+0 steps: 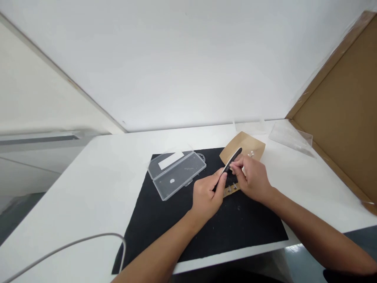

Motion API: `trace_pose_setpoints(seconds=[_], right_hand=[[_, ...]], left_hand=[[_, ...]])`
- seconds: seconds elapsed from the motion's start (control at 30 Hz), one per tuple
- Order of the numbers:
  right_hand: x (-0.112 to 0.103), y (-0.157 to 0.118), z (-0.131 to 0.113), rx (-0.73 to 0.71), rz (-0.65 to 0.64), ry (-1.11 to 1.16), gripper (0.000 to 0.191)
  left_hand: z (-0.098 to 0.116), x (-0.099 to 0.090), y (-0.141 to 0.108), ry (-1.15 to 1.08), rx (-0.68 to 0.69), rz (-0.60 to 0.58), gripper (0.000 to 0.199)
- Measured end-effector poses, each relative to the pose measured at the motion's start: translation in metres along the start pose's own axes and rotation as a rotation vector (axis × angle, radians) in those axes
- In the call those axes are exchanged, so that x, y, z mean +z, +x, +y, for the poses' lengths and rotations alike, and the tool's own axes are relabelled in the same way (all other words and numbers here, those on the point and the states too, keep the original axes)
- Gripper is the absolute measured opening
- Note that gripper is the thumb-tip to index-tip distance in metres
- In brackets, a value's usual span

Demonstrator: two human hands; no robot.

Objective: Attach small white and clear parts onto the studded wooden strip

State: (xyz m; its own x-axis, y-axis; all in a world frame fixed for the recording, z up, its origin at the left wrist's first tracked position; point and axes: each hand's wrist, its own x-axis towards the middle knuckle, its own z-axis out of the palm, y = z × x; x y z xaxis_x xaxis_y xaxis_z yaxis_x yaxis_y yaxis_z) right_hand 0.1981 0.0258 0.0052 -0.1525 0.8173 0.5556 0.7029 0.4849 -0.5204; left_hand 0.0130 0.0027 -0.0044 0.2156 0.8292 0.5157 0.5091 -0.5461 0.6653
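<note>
While clamping a slim, pale-edged black strip [227, 168] in the left hand [207, 192], just right of the frame's centre, holding the right hand [252, 175] against its side; cannot tell whether pinched on it. Working over a black mat [167, 228], with an open clear plastic case [184, 173] just left of centre.

Cardboard panel [341, 110] stands at far right; clear plastic piece [290, 137] lies near it on white table [88, 196]; pale cable [88, 237] curves, lower left.
</note>
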Motion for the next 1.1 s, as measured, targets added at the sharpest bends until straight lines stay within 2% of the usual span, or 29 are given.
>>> trace_pose_setpoints(seconds=[0.17,0.33,0.47,0.6,0.73,0.87,1.0,1.1], right_hand=[[0.0010,0.0003,0.0041,0.067,0.075,-0.117,0.023],[0.0012,-0.0009,0.0038,0.019,-0.006,-0.099,0.023],[0.0012,0.0011,0.0042,0.089,0.065,-0.104,0.023],[0.0019,0.0010,0.0038,0.023,-0.032,-0.101,0.025],[0.0015,0.0018,0.0030,0.081,0.018,-0.113,0.023],[-0.0011,0.0032,0.0018,0.021,-0.062,-0.061,0.024],[-0.0034,0.0050,0.0034,0.115,-0.022,-0.107,0.023],[-0.0039,0.0055,0.0050,0.074,-0.085,-0.077,0.023]], left_hand=[[-0.0032,0.0009,-0.0008,0.016,-0.003,-0.016,0.037],[-0.0022,0.0004,-0.0006,0.010,0.007,0.000,0.035],[-0.0013,-0.0001,0.0002,0.006,0.012,0.000,0.034],[-0.0026,0.0003,0.0004,0.004,0.013,-0.004,0.032],[-0.0028,0.0006,0.0006,-0.004,-0.002,-0.010,0.033],[-0.0026,-0.0001,0.0010,-0.008,0.013,-0.008,0.031],[-0.0038,0.0003,0.0007,-0.024,0.022,-0.003,0.030],[-0.0047,0.0009,0.0006,-0.010,0.037,0.006,0.030]])
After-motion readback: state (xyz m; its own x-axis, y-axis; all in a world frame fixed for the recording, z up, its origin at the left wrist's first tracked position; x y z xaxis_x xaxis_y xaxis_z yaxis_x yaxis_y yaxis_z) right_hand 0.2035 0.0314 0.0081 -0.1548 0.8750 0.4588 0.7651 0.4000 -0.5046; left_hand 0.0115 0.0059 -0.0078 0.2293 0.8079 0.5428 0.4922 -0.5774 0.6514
